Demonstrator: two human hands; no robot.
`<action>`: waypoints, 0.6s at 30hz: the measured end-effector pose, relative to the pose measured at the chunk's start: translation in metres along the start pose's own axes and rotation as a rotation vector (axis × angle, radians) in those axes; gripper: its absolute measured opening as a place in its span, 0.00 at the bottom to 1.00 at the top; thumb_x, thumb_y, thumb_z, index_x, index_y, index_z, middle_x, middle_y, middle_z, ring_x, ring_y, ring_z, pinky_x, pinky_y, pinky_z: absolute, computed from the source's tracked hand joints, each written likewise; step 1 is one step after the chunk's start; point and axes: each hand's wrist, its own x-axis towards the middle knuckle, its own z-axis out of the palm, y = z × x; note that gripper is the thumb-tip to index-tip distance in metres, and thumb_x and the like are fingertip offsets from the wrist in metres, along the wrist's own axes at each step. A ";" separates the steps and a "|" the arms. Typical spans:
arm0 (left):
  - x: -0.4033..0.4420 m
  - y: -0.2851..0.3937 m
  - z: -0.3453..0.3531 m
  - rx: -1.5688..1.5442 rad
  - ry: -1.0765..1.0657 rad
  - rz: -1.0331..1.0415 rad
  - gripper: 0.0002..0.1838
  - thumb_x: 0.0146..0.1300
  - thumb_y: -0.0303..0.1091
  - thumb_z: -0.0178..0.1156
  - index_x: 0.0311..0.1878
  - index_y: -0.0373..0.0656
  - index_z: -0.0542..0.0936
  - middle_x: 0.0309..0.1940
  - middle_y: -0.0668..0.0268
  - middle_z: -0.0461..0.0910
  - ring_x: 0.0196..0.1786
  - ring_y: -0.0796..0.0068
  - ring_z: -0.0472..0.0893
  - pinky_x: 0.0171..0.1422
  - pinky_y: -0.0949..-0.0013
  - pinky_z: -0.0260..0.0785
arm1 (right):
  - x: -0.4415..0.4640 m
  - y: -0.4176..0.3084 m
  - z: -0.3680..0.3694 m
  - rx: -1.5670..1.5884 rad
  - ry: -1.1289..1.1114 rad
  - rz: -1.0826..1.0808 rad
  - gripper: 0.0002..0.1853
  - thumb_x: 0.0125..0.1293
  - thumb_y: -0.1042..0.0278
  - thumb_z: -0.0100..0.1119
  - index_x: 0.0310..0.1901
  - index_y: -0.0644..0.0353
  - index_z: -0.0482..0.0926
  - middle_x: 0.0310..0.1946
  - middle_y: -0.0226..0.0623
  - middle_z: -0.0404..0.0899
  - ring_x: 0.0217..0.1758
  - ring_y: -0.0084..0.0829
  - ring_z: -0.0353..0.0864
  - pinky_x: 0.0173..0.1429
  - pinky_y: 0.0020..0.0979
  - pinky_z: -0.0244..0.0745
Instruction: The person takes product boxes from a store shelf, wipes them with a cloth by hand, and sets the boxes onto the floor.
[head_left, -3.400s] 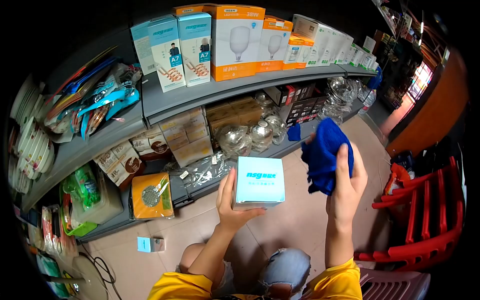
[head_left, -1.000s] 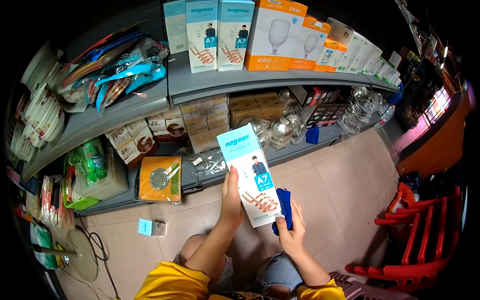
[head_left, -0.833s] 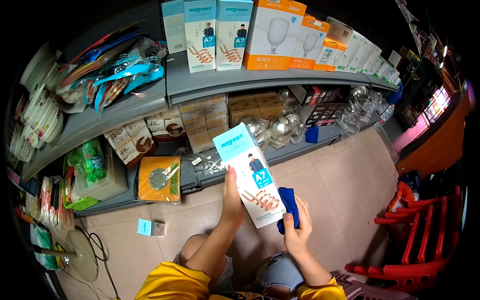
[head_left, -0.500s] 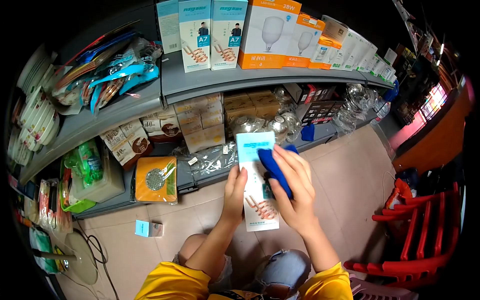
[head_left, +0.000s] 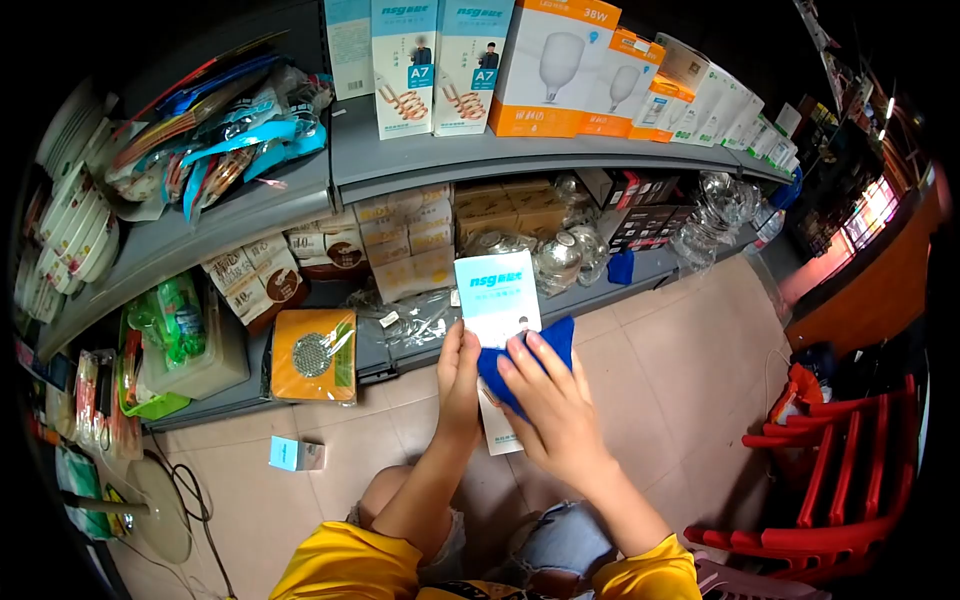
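In front of me a tall white and light-blue cardboard box (head_left: 497, 297) stands upright in my grasp, its lettered front facing me. My left hand (head_left: 459, 385) grips the box along its left edge, the thumb at the front. My right hand (head_left: 550, 400) presses a blue cloth (head_left: 557, 347) flat against the middle of the box front. The cloth and fingers cover the picture there; only the lower end of the box shows beneath. Two similar boxes (head_left: 405, 75) stand on the upper shelf.
The grey shelf (head_left: 400, 160) also carries orange and white bulb boxes (head_left: 553, 70) and bagged goods (head_left: 240, 140). Below are cartons, an orange wrapped package (head_left: 313, 355) and a green-filled bin (head_left: 195, 350). A small box (head_left: 297, 454) lies on the floor. Red chairs (head_left: 830, 490) are at right.
My right hand has moved the cloth from the box's upper right edge down and left onto its middle. The box has shifted slightly left and up, and the view has shifted a little.
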 end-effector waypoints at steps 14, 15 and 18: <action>0.013 -0.001 -0.011 -0.249 0.090 0.033 0.21 0.65 0.47 0.40 0.48 0.38 0.66 0.38 0.62 0.73 0.37 0.76 0.75 0.39 0.74 0.70 | -0.058 0.002 0.005 0.474 0.117 -0.048 0.10 0.50 0.71 0.55 0.36 0.65 0.75 0.40 0.44 0.74 0.48 0.39 0.73 0.55 0.42 0.62; 0.013 0.002 -0.010 -0.244 0.094 0.038 0.21 0.65 0.47 0.40 0.48 0.38 0.66 0.38 0.62 0.73 0.37 0.76 0.75 0.39 0.74 0.70 | -0.061 0.003 0.005 0.481 0.117 -0.052 0.10 0.50 0.71 0.55 0.36 0.65 0.75 0.40 0.44 0.74 0.48 0.39 0.73 0.55 0.42 0.62; 0.010 0.013 -0.007 -0.289 0.053 0.077 0.20 0.65 0.45 0.41 0.49 0.38 0.64 0.39 0.61 0.73 0.38 0.76 0.76 0.40 0.75 0.70 | -0.062 0.010 0.001 0.737 0.321 0.414 0.09 0.56 0.68 0.53 0.35 0.65 0.72 0.29 0.40 0.74 0.35 0.32 0.74 0.44 0.32 0.68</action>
